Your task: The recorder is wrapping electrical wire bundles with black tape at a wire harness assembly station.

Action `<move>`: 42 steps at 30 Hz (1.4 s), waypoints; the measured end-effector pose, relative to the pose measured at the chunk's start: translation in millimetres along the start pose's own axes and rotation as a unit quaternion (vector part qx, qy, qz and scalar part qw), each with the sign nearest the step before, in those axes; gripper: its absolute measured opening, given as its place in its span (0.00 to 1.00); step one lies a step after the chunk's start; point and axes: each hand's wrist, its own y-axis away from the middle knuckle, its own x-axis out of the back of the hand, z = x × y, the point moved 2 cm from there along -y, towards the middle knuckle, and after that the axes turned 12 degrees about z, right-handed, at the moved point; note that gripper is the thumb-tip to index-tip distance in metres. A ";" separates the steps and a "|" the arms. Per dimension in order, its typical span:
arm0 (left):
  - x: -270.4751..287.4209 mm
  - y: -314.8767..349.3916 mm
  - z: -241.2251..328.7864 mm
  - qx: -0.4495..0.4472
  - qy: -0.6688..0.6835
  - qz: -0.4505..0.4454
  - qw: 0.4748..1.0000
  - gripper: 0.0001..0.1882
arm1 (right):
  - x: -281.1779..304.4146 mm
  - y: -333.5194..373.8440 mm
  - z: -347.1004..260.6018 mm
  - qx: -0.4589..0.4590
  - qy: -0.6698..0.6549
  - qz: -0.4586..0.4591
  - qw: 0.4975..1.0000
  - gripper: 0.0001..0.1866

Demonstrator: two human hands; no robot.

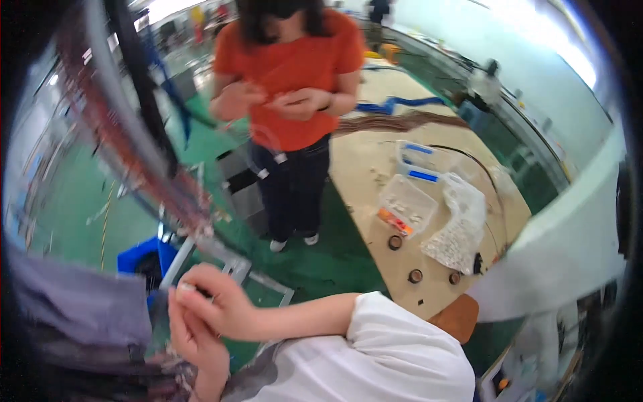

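Observation:
My hands are together at the lower left. My right hand (228,305), on the bare forearm out of a white sleeve, has its fingers curled into a pinch. Just below and against it is my left hand (194,338), fingers bent and closed. A tiny pale piece (187,287) shows at the fingertips, too small to name; which hand grips it I cannot tell. Beside the hands hangs a grey-purple cloth (87,298). Behind it, bundles of reddish-brown and grey wires (144,144) run down from the upper left.
Facing me, a person in an orange top (288,74) handles thin white leads with connectors (280,158). On the table (355,167) at right are clear plastic boxes (408,201), a bag of small white parts (459,234) and tape rolls (415,275). A blue bin (130,261) and metal frame stand at left.

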 end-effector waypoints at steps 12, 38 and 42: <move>11.3 -7.6 -10.1 0.345 0.275 -0.013 0.897 0.10 | 37.5 -8.5 -11.1 -0.051 0.069 -0.174 0.981 0.08; 16.3 -6.0 3.9 0.172 0.195 -0.078 0.962 0.18 | 19.0 -1.0 -5.1 0.035 0.062 -0.200 0.977 0.34; 18.9 -6.3 7.1 0.228 0.202 -0.082 0.949 0.18 | 19.9 -2.8 -4.3 0.047 0.072 -0.204 0.975 0.33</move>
